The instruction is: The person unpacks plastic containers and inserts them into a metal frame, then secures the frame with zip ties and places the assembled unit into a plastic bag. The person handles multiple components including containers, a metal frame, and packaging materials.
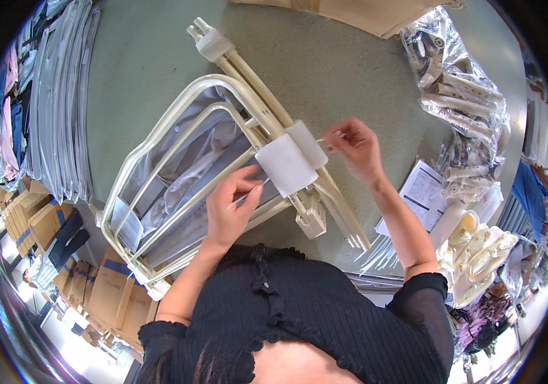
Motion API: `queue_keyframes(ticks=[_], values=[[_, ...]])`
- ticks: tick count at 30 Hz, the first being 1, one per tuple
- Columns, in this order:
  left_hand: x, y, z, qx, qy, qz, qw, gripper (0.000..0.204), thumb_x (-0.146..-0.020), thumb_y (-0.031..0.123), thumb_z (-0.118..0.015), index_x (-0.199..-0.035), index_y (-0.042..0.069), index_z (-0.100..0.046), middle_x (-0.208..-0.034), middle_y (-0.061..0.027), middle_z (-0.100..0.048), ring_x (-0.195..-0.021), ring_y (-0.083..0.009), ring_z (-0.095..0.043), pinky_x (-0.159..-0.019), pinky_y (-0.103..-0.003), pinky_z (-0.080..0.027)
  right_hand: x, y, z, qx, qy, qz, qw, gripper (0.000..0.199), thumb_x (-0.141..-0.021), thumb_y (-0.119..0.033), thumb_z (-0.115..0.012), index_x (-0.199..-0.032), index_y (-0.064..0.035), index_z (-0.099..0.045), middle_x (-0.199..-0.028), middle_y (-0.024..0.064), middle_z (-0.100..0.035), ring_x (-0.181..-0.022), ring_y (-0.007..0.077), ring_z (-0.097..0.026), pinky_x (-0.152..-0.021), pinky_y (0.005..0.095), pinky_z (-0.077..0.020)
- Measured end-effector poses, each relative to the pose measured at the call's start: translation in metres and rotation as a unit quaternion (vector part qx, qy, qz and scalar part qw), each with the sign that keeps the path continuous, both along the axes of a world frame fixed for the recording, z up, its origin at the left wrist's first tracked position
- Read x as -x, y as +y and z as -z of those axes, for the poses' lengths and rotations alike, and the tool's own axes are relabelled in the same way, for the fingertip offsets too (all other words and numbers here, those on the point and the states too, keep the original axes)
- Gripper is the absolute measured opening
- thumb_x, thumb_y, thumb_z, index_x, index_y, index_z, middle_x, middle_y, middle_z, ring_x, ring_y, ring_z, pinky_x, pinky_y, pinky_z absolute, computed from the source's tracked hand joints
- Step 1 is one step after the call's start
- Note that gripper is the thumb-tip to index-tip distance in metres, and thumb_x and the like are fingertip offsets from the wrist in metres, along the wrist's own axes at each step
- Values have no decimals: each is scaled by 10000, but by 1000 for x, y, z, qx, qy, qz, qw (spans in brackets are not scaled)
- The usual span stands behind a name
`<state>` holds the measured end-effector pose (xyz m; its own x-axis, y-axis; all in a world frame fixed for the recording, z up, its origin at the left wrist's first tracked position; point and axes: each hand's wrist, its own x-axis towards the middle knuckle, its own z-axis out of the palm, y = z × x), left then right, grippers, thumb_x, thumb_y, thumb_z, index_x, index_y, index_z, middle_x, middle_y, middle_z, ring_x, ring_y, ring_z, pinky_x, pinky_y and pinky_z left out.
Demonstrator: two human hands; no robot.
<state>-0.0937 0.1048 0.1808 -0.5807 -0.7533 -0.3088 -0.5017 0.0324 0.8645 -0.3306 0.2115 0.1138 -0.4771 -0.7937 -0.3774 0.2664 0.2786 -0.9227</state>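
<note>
A folded cream metal tube frame [158, 137] with grey fabric [187, 182] inside it lies on the table in front of me. White foam sheets [285, 166] wrap its tubes near the middle. My left hand [229, 208] is closed in a pinch on a thin white strip, left of the foam. On the foam's other side, my right hand [355, 150] pinches a thin white strip end. Whether both ends belong to one strip cannot be seen, because the foam and tubes hide the part between.
Grey covered panels [63, 102] are stacked at the left. At the right lie clear-bagged cream parts [469, 115], a printed sheet [420, 195], loose white strips [382, 255] and wrapped cream pieces [478, 253]. Brown cardboard [350, 13] lies at the far edge; boxes [111, 288] stand lower left.
</note>
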Motion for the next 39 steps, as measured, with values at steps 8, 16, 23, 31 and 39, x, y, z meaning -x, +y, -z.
queue_keyframes(ticks=[8,16,23,31,39], values=[[12,-13,-17,-125,59,28,990,120,-871,72,-650,-877,-28,-584,-888,-100,-668,-829,-121,-634,-699,-266,-533,-4,-17,-8,46,-9,-217,975,127,-828,-41,-679,-950,-33,-644,-919,25,-615,-821,104,-579,-741,247,-484],[27,-25,-13,-209,40,83,973,176,-856,78,-661,-995,-28,-637,-859,-70,-669,-787,-98,-626,-717,-242,-514,9,-29,-13,58,40,-296,953,111,-825,-42,-660,-936,-40,-649,-893,38,-600,-820,107,-560,-743,248,-459],[56,-25,-16,-177,-48,77,980,167,-837,97,-653,-941,-33,-656,-789,-48,-662,-710,-71,-595,-651,-226,-482,21,-21,-5,78,-190,-290,935,85,-879,-118,-616,-940,-60,-628,-838,-20,-571,-795,61,-489,-697,221,-393],[53,-22,-5,-186,-8,84,979,157,-846,106,-651,-941,-18,-660,-804,-34,-657,-678,-58,-547,-618,-220,-454,21,-22,-4,70,-229,-294,925,106,-885,-172,-634,-912,-74,-604,-818,-55,-526,-778,41,-456,-682,199,-359],[54,-20,-3,-145,-16,103,984,161,-837,116,-653,-934,-12,-660,-813,-64,-656,-684,-102,-570,-631,-254,-464,23,-23,-4,80,-224,-318,918,132,-881,-157,-636,-959,-52,-622,-884,-26,-593,-833,67,-501,-741,225,-397]])
